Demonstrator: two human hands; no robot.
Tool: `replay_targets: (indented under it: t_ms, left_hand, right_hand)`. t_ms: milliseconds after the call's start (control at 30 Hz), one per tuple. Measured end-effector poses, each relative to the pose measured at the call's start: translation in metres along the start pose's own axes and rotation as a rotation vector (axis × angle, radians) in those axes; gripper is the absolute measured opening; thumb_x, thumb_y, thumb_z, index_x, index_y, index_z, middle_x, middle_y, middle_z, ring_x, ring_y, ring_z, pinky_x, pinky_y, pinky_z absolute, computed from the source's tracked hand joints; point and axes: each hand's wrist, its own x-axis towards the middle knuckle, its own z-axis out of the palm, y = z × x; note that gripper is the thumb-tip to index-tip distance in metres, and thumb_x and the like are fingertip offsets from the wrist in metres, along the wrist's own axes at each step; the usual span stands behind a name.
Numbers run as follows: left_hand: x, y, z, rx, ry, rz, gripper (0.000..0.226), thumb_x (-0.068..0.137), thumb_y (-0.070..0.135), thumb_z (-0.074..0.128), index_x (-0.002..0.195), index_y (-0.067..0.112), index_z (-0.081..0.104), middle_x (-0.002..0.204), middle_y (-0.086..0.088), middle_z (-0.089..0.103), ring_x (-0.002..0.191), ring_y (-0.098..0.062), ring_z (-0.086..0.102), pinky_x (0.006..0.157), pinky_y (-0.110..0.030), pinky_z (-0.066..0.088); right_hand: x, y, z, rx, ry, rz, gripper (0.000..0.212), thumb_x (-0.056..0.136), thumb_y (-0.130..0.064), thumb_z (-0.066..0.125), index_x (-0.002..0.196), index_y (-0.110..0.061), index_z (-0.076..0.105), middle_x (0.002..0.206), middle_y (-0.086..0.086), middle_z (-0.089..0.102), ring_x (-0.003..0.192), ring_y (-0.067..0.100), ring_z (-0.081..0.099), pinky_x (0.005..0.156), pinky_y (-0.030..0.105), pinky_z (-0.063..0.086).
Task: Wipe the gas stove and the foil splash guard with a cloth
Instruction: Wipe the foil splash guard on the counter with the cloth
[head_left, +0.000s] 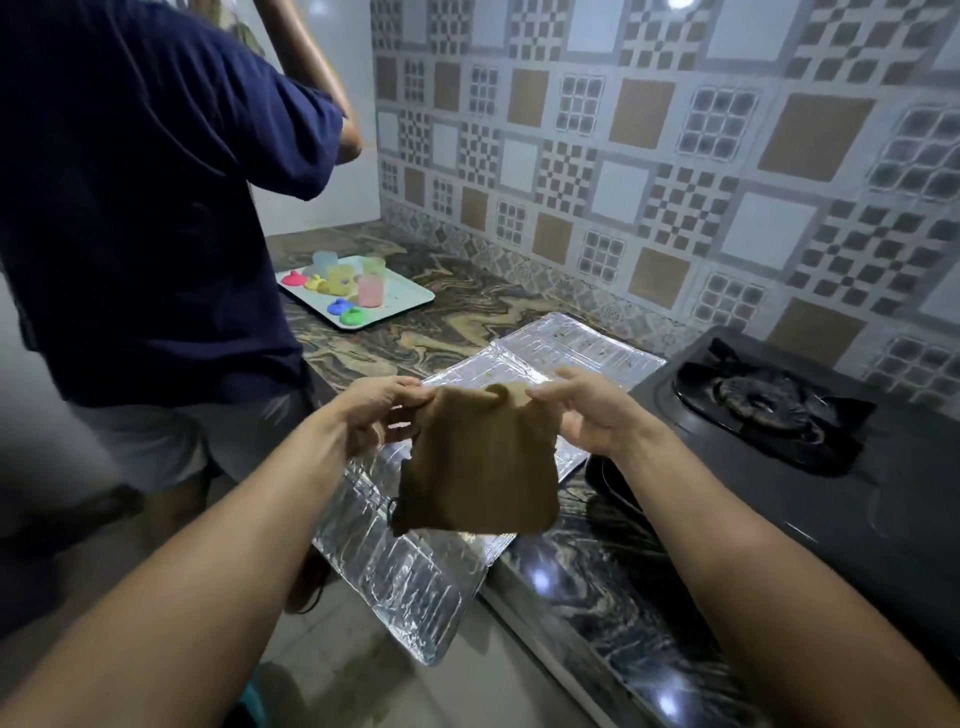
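Note:
A brown cloth (480, 467) hangs in the air in front of me. My left hand (376, 410) pinches its top left corner and my right hand (587, 410) pinches its top right corner. Beneath the cloth, the silver foil splash guard (395, 566) lies flat on the marble counter, and its near end juts out past the counter's front edge. The black gas stove (810, 467) sits to the right, with its burner and pan support (763, 400) near the tiled wall.
A person in a dark blue shirt (140, 208) stands close on the left at the counter. A pale tray (405, 304) with several coloured plastic cups and lids sits at the back left. The patterned tile wall (675, 156) runs behind the marble counter (613, 582).

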Motion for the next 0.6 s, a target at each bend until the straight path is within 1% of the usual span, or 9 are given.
replay_targets:
  t_ms: [33, 100, 133, 200, 233, 300, 433, 500, 600]
  left_hand:
    - [0.002, 0.001, 0.002, -0.064, 0.041, 0.03, 0.016, 0.09, 0.004, 0.059, 0.09, 0.019, 0.062, 0.074, 0.006, 0.071, 0.076, -0.01, 0.059, 0.073, -0.026, 0.045]
    - [0.002, 0.001, 0.004, -0.135, 0.101, 0.085, 0.021, 0.092, 0.002, 0.056, 0.096, 0.022, 0.061, 0.067, 0.013, 0.073, 0.073, -0.007, 0.061, 0.071, -0.026, 0.044]
    - [0.001, 0.002, 0.007, -0.141, 0.13, 0.11, 0.022, 0.092, 0.002, 0.056, 0.097, 0.023, 0.062, 0.066, 0.014, 0.072, 0.067, -0.005, 0.062, 0.068, -0.025, 0.044]
    - [-0.001, 0.002, 0.012, -0.128, 0.219, 0.174, 0.019, 0.091, 0.004, 0.059, 0.098, 0.021, 0.065, 0.065, 0.011, 0.071, 0.057, -0.003, 0.061, 0.06, -0.022, 0.042]
    - [-0.001, 0.002, 0.014, -0.122, 0.273, 0.21, 0.019, 0.091, 0.003, 0.06, 0.101, 0.019, 0.066, 0.069, 0.007, 0.07, 0.058, -0.005, 0.059, 0.057, -0.021, 0.041]
    - [-0.005, 0.004, 0.015, -0.07, 0.35, 0.261, 0.024, 0.09, 0.0, 0.059, 0.11, 0.011, 0.066, 0.082, -0.004, 0.066, 0.065, -0.011, 0.054, 0.052, -0.019, 0.041]
    - [-0.019, 0.009, 0.014, 0.08, 0.252, 0.247, 0.036, 0.083, -0.009, 0.065, 0.116, 0.006, 0.065, 0.095, -0.009, 0.067, 0.073, -0.013, 0.059, 0.046, -0.015, 0.049]
    - [-0.023, 0.011, 0.012, 0.24, 0.222, 0.25, 0.043, 0.075, -0.014, 0.07, 0.113, 0.005, 0.067, 0.093, -0.007, 0.067, 0.077, -0.013, 0.059, 0.05, -0.014, 0.051]
    - [-0.024, 0.011, 0.01, 0.484, 0.252, 0.25, 0.042, 0.063, -0.017, 0.077, 0.093, 0.012, 0.073, 0.101, -0.011, 0.069, 0.088, -0.02, 0.064, 0.078, -0.031, 0.059]
  right_hand:
    - [-0.003, 0.002, -0.001, 0.037, -0.042, -0.016, 0.052, 0.067, 0.004, 0.074, 0.111, -0.016, 0.054, 0.081, 0.012, 0.068, 0.077, 0.022, 0.065, 0.063, 0.032, 0.058]
    - [-0.007, 0.014, 0.003, -0.057, -0.038, -0.042, 0.022, 0.069, -0.003, 0.075, 0.083, -0.014, 0.062, 0.074, 0.005, 0.063, 0.076, 0.02, 0.059, 0.068, 0.034, 0.054]
    - [-0.008, 0.02, 0.007, -0.148, 0.028, -0.027, 0.019, 0.075, -0.001, 0.072, 0.088, -0.008, 0.06, 0.079, 0.006, 0.062, 0.079, 0.02, 0.058, 0.074, 0.039, 0.054]
    - [-0.005, 0.026, 0.009, -0.277, 0.144, -0.033, 0.063, 0.08, 0.006, 0.068, 0.134, 0.002, 0.035, 0.096, 0.014, 0.063, 0.085, 0.023, 0.061, 0.082, 0.048, 0.054]
    - [-0.002, 0.023, 0.008, -0.289, 0.162, -0.081, 0.086, 0.079, 0.005, 0.069, 0.148, -0.006, 0.018, 0.1, 0.017, 0.064, 0.086, 0.024, 0.062, 0.081, 0.047, 0.054]
    - [0.004, 0.01, 0.004, -0.356, 0.2, -0.189, 0.102, 0.073, -0.006, 0.08, 0.15, -0.018, 0.015, 0.104, 0.017, 0.065, 0.09, 0.026, 0.064, 0.077, 0.041, 0.054]
    - [0.005, -0.017, 0.007, -0.695, 0.262, -0.211, 0.05, 0.069, -0.013, 0.085, 0.111, -0.012, 0.058, 0.096, 0.007, 0.06, 0.086, 0.02, 0.06, 0.067, 0.032, 0.051]
    - [0.003, -0.028, 0.007, -0.667, 0.15, -0.138, 0.029, 0.069, -0.007, 0.084, 0.088, -0.009, 0.062, 0.08, 0.008, 0.06, 0.072, 0.019, 0.06, 0.064, 0.031, 0.051]
    - [-0.002, -0.044, 0.004, -0.787, -0.031, -0.079, 0.027, 0.066, 0.001, 0.083, 0.086, -0.01, 0.068, 0.077, 0.006, 0.062, 0.073, 0.017, 0.06, 0.066, 0.025, 0.049]
